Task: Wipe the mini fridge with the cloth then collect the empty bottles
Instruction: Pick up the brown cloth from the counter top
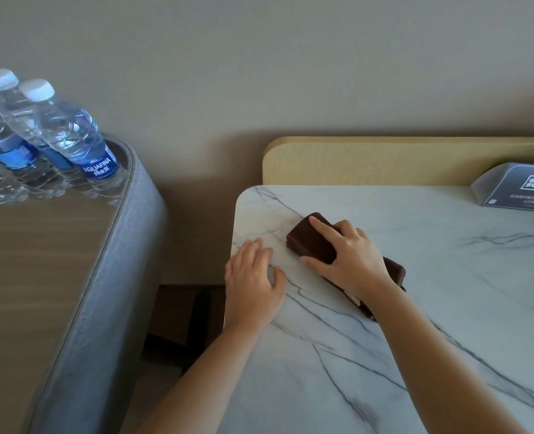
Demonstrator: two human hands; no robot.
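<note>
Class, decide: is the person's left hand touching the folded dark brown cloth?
Apart. The head view shows bare white marble top between the left hand and the folded dark brown cloth.

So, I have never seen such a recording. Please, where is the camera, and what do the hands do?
No machine here: a person wears one camera on the head, looking down at their own bare hands. The right hand holds a folded brown cloth against a marble-patterned top, thumb on one side, fingers over the other. The left hand lies flat on that top, holding nothing. Left, on a wooden table with a grey rim, stand capped Aquafina bottles. A grey sign card sits far right.
</note>
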